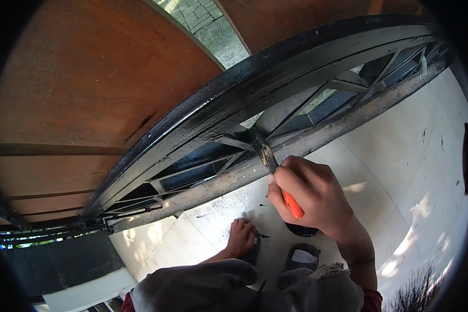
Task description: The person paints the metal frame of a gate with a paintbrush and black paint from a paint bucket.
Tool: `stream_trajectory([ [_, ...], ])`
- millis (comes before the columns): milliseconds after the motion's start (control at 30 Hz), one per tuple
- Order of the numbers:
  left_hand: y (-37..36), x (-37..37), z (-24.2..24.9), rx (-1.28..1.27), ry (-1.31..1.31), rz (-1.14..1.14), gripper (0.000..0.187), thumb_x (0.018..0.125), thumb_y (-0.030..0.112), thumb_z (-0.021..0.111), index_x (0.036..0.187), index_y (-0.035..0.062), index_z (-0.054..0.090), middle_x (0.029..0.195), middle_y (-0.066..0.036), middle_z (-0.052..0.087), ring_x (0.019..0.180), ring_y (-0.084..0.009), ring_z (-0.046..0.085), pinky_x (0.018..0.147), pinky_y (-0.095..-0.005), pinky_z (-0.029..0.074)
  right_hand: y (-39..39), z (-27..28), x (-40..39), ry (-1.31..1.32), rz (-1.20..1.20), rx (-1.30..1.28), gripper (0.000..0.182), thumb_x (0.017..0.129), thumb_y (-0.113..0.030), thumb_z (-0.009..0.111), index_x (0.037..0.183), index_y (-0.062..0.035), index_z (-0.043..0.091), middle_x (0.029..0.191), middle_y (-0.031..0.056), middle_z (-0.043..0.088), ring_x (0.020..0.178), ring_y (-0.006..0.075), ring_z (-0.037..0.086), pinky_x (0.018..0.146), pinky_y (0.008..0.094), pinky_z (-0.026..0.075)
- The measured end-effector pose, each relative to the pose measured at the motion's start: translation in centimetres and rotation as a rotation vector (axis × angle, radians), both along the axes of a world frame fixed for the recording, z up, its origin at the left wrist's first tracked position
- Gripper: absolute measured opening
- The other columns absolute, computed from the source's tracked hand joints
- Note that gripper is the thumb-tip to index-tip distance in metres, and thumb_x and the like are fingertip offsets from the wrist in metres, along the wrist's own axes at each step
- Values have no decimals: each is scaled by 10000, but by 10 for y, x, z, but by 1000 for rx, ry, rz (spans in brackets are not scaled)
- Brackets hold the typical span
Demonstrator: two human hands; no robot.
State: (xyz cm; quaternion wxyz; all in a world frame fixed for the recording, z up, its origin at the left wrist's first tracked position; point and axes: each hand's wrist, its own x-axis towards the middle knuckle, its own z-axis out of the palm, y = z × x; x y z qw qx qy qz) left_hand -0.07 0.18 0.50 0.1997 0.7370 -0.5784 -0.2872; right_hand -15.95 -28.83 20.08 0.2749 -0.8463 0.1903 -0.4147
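A paintbrush (267, 157) with an orange handle and dark-stained bristles is gripped in my right hand (312, 195), fingers closed around the handle. Its tip meets the dark metal frame (239, 136) in the lower lattice of a gate, beside a slanted bar. Fresh-looking black paint shines along the gate's curved rail (192, 106). Lower down, near a dark slipper (252, 252), my left hand (241, 236) hangs with loosely bent fingers and nothing visible in them. Part of a dark round object (302, 230) shows below my right hand.
Reddish-brown panels (99, 73) fill the gate above the rail. A worn sill (213, 186) runs beneath the lattice, bordering the pale tiled floor (374, 156) with dark specks. My grey-clad knees (203, 286) are at the bottom, near another slipper (302, 257).
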Motion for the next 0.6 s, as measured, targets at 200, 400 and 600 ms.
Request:
stream_trajectory([
  [200, 1, 1, -3, 26, -11, -24, 192, 817, 42, 625, 1008, 45, 636, 1120, -160, 558, 1010, -372, 511, 893, -473, 424, 1, -13, -1, -131, -70, 108, 199, 776, -12, 711, 844, -49, 527, 643, 45, 467, 515, 198, 535, 459, 309, 481],
  [400, 6, 3, -12, 32, 11, -7, 208, 799, 13, 609, 1004, 36, 634, 1111, -170, 559, 983, -379, 508, 871, -473, 422, -10, -43, -6, -128, 21, 247, 215, 798, 35, 715, 865, -36, 523, 751, 68, 548, 638, 232, 626, 525, 349, 525],
  [600, 1, 0, -7, 53, -1, -13, 217, 787, 2, 599, 999, 40, 621, 1068, -167, 551, 958, -372, 493, 844, -472, 411, -15, -43, -3, -331, 37, 218, 222, 804, 21, 727, 832, -34, 514, 742, 81, 568, 589, 232, 611, 502, 337, 507],
])
